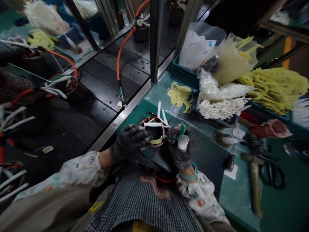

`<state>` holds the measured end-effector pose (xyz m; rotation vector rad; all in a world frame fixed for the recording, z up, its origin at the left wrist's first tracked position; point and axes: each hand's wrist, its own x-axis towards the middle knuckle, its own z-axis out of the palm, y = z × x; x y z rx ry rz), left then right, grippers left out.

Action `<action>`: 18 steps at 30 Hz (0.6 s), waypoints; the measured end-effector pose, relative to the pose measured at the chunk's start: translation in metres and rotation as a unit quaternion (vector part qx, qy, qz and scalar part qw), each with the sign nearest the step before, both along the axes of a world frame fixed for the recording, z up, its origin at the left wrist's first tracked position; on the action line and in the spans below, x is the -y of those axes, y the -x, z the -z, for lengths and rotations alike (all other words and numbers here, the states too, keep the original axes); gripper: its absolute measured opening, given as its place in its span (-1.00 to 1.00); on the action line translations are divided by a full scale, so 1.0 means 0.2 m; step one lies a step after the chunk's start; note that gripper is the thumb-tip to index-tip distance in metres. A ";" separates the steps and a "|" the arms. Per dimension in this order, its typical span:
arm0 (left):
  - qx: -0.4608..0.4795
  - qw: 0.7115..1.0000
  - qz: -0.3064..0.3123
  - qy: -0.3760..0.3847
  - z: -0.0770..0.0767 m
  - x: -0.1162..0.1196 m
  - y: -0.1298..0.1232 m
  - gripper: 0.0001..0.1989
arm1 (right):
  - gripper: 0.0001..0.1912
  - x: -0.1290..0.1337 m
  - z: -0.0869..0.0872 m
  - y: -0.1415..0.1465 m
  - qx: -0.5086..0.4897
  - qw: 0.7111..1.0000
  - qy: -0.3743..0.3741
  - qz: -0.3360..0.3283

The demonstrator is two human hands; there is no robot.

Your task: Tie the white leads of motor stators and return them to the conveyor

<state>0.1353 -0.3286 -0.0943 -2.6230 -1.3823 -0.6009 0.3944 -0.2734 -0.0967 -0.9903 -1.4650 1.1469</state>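
Note:
A motor stator (pixel 155 141) with copper windings stands on the bench just in front of me. Several white sleeved leads (pixel 159 111) stick up and across from its top. My left hand (pixel 131 141), in a dark glove, lies against the stator's left side with fingers stretched out. On the right side my right hand (pixel 182 148), also gloved, is closed around a green strip (pixel 182 129) at the winding's edge. Something white (pixel 183 142), perhaps a wrapped fingertip, shows on that hand. How far the strip runs under the fingers is hidden.
To the right lie a hammer (pixel 254 183), black scissors (pixel 272 174) and a red roll (pixel 270 129). Bins behind hold white tubes (pixel 217 108) and yellow strips (pixel 277 87). A conveyor (pixel 103 77) on the left carries more stators (pixel 65 85) and an orange cable (pixel 119 58).

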 end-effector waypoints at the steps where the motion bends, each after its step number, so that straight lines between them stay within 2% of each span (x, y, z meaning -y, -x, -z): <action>1: 0.004 1.000 -0.006 -0.001 0.01 0.01 0.00 -0.67 | -0.65 0.02 -0.04 0.01 0.000 0.999 -0.037 -0.012; 3: 0.021 1.000 -0.004 -0.022 0.04 0.02 0.00 -0.69 | -0.79 0.05 -0.11 0.04 0.042 0.988 -0.145 -0.043; 5: 0.052 0.997 0.011 -0.050 0.05 0.02 0.01 -0.71 | -0.79 0.06 -0.15 0.09 0.147 0.957 -0.240 -0.068; 6: 0.071 0.995 0.025 -0.058 0.06 0.01 0.03 -0.72 | -0.77 0.07 -0.16 0.12 0.214 0.938 -0.264 -0.066; 10: 0.120 0.986 0.098 -0.068 0.05 -0.04 0.09 -0.79 | -0.69 0.07 -0.15 0.21 0.448 0.848 -0.280 -0.053; 13: 0.220 0.967 0.126 -0.023 0.01 -0.08 0.11 -0.89 | -0.67 0.08 -0.12 0.21 0.523 0.799 -0.286 -0.077; 15: 0.333 0.937 0.106 0.021 -0.03 -0.13 0.10 -0.94 | -0.69 0.07 -0.11 0.21 0.530 0.792 -0.291 -0.084; 18: 0.437 0.896 0.043 0.065 -0.06 -0.28 0.10 -0.77 | -0.75 0.04 -0.10 0.19 0.494 0.812 -0.300 -0.077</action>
